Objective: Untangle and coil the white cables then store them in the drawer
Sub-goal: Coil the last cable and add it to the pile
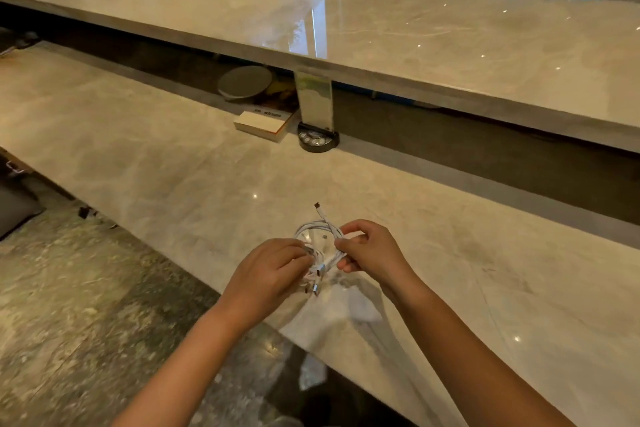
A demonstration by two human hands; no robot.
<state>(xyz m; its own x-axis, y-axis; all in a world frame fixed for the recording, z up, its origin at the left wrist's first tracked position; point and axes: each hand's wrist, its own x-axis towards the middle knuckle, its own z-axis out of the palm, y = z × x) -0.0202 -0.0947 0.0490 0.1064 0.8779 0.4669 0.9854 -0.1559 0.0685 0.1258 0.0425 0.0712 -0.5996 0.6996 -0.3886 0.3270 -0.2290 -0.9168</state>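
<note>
White cables (320, 236) bundled into a loop, lower centre, above worktop (173, 163). Left hand (268, 272) and right hand (372, 250) fingers both pinch the coil. Loose plug ends left; drawer not visible, storing pending.

Left hand (273, 270) and right hand (372, 250) both pinching, fingers curled

Counter (173, 156) open; book (265, 125), support post (315, 100) behind.
</note>
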